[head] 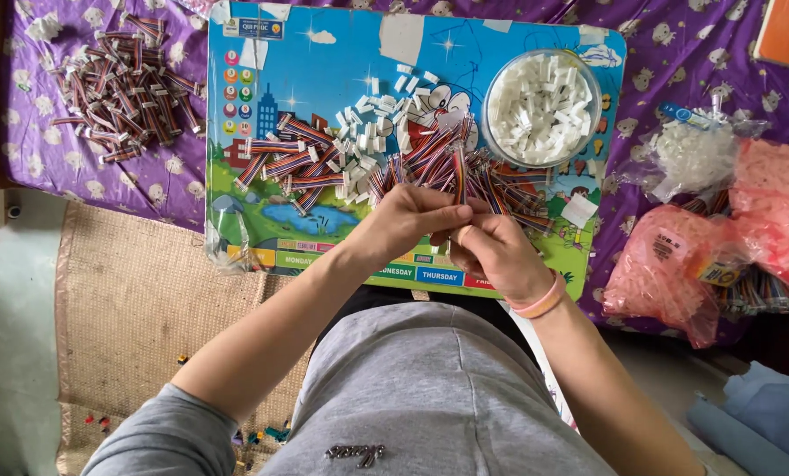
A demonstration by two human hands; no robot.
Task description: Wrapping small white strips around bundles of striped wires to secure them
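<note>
both hands meet at the near edge of the board point(236, 132), just over its printed strip. left hand point(409, 220) fingers curled together, pinching a wire point(459, 176) — a short multicolour ribbon piece that rises from the fingertips toward the heap. right hand point(498, 251) closed against the left, thumb and fingers bunched; what it pinches is hidden, cannot tell if a connector sits there.

beyond the hands: loose wire heap point(500, 189) to the right, seemingly still unfitted. scattered white connectors point(359, 132) mid-board. left of those, a smaller group of wires point(293, 163) laid roughly side by side.

farther: bowl point(542, 107) still full of white connectors. off the board on the purple cloth point(42, 167), a large pile point(121, 88) of wires — likely finished. right side, pink bags point(659, 269) hold more stock.

judgement: well under way, much left.
</note>
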